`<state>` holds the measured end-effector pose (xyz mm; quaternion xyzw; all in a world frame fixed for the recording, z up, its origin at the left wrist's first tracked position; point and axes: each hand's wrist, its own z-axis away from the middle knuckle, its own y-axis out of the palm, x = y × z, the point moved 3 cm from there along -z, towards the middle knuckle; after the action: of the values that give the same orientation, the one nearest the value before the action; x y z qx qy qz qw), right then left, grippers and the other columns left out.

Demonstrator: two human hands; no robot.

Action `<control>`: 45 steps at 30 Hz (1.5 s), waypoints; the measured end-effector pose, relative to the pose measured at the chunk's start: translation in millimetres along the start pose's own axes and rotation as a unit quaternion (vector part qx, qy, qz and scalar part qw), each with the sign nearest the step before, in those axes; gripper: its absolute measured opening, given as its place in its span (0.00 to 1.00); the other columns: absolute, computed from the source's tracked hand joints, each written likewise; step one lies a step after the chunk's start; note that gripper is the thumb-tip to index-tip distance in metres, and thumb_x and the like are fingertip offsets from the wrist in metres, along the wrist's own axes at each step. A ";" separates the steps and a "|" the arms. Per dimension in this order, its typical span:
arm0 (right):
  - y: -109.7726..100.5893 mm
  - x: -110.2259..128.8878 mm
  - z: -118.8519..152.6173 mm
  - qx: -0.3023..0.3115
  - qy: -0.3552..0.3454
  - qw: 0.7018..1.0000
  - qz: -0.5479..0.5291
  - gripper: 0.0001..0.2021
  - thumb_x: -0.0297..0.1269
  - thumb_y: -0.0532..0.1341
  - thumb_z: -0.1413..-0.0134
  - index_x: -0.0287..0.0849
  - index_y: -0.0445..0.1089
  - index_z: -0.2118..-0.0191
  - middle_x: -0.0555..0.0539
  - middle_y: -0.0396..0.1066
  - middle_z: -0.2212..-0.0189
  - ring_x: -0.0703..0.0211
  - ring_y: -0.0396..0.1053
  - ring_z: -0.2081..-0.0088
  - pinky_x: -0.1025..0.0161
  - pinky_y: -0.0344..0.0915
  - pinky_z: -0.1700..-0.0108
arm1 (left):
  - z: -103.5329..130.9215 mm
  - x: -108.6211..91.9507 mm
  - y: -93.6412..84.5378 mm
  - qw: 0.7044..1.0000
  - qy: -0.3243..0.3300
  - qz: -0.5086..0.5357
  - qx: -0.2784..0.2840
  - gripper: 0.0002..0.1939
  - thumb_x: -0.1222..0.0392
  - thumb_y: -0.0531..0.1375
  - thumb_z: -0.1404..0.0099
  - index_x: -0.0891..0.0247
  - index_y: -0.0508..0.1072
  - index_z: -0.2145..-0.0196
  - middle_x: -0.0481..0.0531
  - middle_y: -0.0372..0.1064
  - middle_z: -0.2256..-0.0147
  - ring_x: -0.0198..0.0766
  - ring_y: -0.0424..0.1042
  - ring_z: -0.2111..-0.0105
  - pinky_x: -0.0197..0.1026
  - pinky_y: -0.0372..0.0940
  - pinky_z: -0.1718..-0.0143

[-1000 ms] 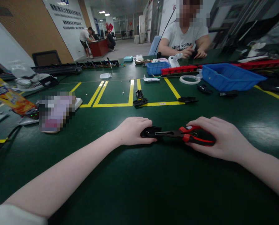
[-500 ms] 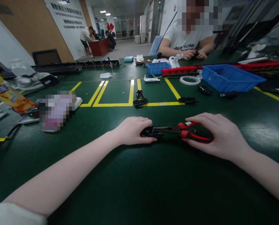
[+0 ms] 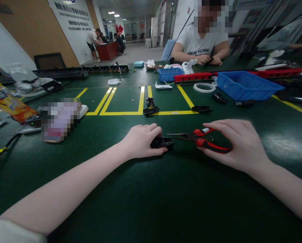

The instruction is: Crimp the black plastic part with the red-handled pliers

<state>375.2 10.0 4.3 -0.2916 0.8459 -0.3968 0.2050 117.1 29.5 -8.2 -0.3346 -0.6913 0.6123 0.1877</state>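
Observation:
My left hand (image 3: 146, 141) pinches a small black plastic part (image 3: 163, 142) just above the green table. Its fingers and thumb cover the part's left end. Between the thumb and fingers of my right hand (image 3: 239, 145) are the red and black handles of long-nose pliers (image 3: 197, 136). The pliers point left, their handles spread, and the thin jaw tips lie close to the right end of the black part. Whether the tips touch it I cannot tell. Further back, more black parts (image 3: 151, 109) lie on the yellow tape, with another black piece (image 3: 202, 109) to their right.
A blue bin (image 3: 249, 88), a smaller blue bin (image 3: 170, 75) and a white tape roll (image 3: 204, 87) stand at the back right. At left are a pixelated phone-like object (image 3: 61, 119) and an orange snack bag (image 3: 10, 101). A person (image 3: 201, 47) sits across the table (image 3: 151, 202).
The pliers' tips have drawn back from over the black part toward its right end. My left hand still grips the part, now tilted slightly differently.

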 end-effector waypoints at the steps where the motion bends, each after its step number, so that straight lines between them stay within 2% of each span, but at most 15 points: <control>1: 0.0 -0.8 0.4 0.001 0.002 1.000 -0.001 0.23 0.46 0.63 0.49 0.48 0.62 0.48 0.41 0.72 0.58 0.38 0.71 0.58 0.43 0.63 0.59 | 0.9 -0.1 -0.6 1.000 0.003 0.000 0.006 0.23 0.37 0.55 0.38 0.61 0.66 0.61 0.49 0.67 0.63 0.36 0.66 0.71 0.37 0.57 0.72; 6: -0.9 -3.0 1.3 0.005 -0.002 1.000 -0.001 0.24 0.45 0.63 0.49 0.48 0.62 0.47 0.41 0.72 0.58 0.39 0.70 0.58 0.43 0.62 0.59 | 4.5 0.8 -2.5 0.999 0.024 0.021 0.032 0.23 0.38 0.55 0.37 0.61 0.66 0.58 0.49 0.67 0.62 0.35 0.67 0.69 0.36 0.58 0.71; 12: 1.1 0.0 1.4 0.009 -0.032 0.999 0.008 0.24 0.45 0.64 0.51 0.44 0.63 0.48 0.40 0.72 0.59 0.42 0.71 0.59 0.45 0.62 0.57 | 4.7 1.3 -1.3 0.998 0.050 0.035 0.013 0.20 0.45 0.57 0.36 0.60 0.64 0.53 0.49 0.67 0.59 0.36 0.68 0.67 0.37 0.60 0.68; 18: 1.9 1.3 1.2 0.010 -0.039 0.999 0.022 0.25 0.45 0.64 0.50 0.44 0.62 0.48 0.39 0.72 0.58 0.42 0.71 0.59 0.45 0.61 0.57 | 4.9 1.5 -0.6 0.996 0.072 0.038 0.022 0.18 0.47 0.56 0.35 0.60 0.65 0.52 0.51 0.66 0.57 0.35 0.68 0.67 0.37 0.60 0.69; 27: 4.6 5.5 0.9 0.045 -0.028 0.998 -0.025 0.24 0.47 0.63 0.49 0.41 0.63 0.49 0.39 0.72 0.56 0.45 0.70 0.58 0.52 0.66 0.61 | 3.0 4.0 -0.8 0.996 0.041 0.069 0.034 0.23 0.37 0.58 0.39 0.61 0.65 0.62 0.47 0.68 0.66 0.35 0.67 0.71 0.36 0.55 0.72; 33: 7.0 13.7 -0.7 0.064 -0.035 0.997 -0.037 0.23 0.47 0.63 0.50 0.40 0.64 0.50 0.39 0.73 0.58 0.48 0.71 0.59 0.54 0.67 0.62 | 5.8 1.7 -2.2 0.996 0.064 0.057 0.018 0.29 0.31 0.58 0.44 0.61 0.65 0.64 0.46 0.69 0.69 0.36 0.67 0.71 0.40 0.55 0.66; 36: 6.6 12.9 -0.8 0.064 -0.032 0.997 -0.038 0.23 0.47 0.63 0.50 0.41 0.65 0.50 0.39 0.73 0.58 0.47 0.71 0.59 0.53 0.67 0.62 | 7.3 1.5 -4.0 0.997 0.070 0.043 0.002 0.32 0.30 0.58 0.45 0.62 0.66 0.60 0.50 0.70 0.64 0.39 0.68 0.69 0.42 0.57 0.64; 38: 5.8 11.7 -0.8 0.060 -0.027 0.997 -0.041 0.23 0.47 0.64 0.50 0.41 0.65 0.50 0.39 0.73 0.58 0.47 0.71 0.60 0.53 0.66 0.62 | 7.3 2.1 -5.1 0.996 0.079 0.043 -0.008 0.36 0.30 0.58 0.46 0.63 0.65 0.53 0.56 0.69 0.55 0.44 0.70 0.61 0.44 0.58 0.60; 40: 4.9 11.0 -1.0 0.057 -0.024 0.997 -0.046 0.23 0.46 0.64 0.51 0.40 0.66 0.51 0.39 0.73 0.59 0.46 0.71 0.60 0.52 0.66 0.63 | 6.1 2.8 -4.8 0.993 0.099 0.060 -0.003 0.42 0.31 0.58 0.45 0.62 0.59 0.43 0.61 0.61 0.43 0.51 0.66 0.50 0.47 0.58 0.52; 42: 4.1 10.9 -1.2 0.054 -0.020 0.997 -0.051 0.23 0.46 0.64 0.51 0.41 0.66 0.51 0.39 0.74 0.59 0.45 0.71 0.60 0.52 0.66 0.63 | 4.3 3.2 -3.2 0.989 0.124 0.083 0.018 0.47 0.32 0.58 0.43 0.61 0.49 0.36 0.61 0.50 0.36 0.54 0.56 0.40 0.50 0.53 0.44; 43: 3.9 11.0 -1.4 0.054 -0.018 0.997 -0.054 0.22 0.46 0.64 0.51 0.41 0.67 0.51 0.39 0.74 0.59 0.45 0.72 0.60 0.51 0.66 0.63 | 3.4 3.4 -2.1 0.986 0.133 0.092 0.032 0.48 0.33 0.58 0.42 0.60 0.45 0.34 0.60 0.45 0.34 0.54 0.52 0.38 0.51 0.51 0.42; 45: 3.8 11.3 -1.5 0.054 -0.015 0.997 -0.058 0.22 0.46 0.64 0.51 0.42 0.67 0.52 0.39 0.74 0.59 0.45 0.72 0.60 0.51 0.66 0.63 | 1.8 4.0 0.1 0.983 0.138 0.103 0.059 0.47 0.34 0.57 0.40 0.58 0.43 0.33 0.57 0.43 0.33 0.53 0.49 0.36 0.53 0.48 0.39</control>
<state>364.7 5.4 1.0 -0.3343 0.8016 -0.4490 0.2101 113.1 31.0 -9.2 -0.4741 -0.5833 0.6157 0.2364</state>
